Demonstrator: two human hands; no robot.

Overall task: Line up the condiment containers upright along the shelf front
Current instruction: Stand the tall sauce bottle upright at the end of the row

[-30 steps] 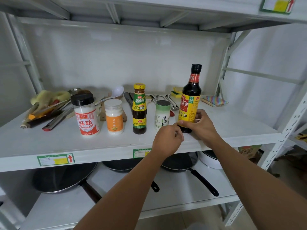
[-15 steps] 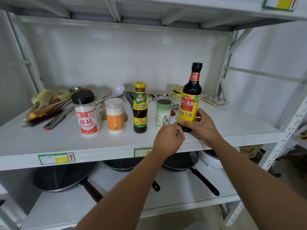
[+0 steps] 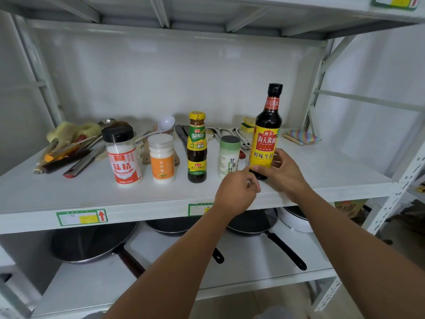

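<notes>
Several containers stand upright in a row on the white shelf (image 3: 69,192). From the left: a black-capped jar with a red label (image 3: 123,155), a white jar with an orange label (image 3: 162,158), a dark sauce bottle with a yellow cap (image 3: 196,147), a green-lidded shaker (image 3: 228,155), and a tall soy sauce bottle (image 3: 266,132). My right hand (image 3: 279,172) grips the soy sauce bottle at its base. My left hand (image 3: 236,192) is curled loosely, its fingertips touching the bottle's lower left side, in front of the shaker.
Knives, a ladle, tongs and other utensils (image 3: 76,150) lie behind the row. A sponge (image 3: 248,125) and a striped cloth (image 3: 301,137) sit at the back right. Black pans (image 3: 92,242) rest on the shelf below. An upright shelf post (image 3: 404,180) stands at right.
The soy sauce bottle has turned so its yellow label faces me more squarely. Both hands stay at its base.
</notes>
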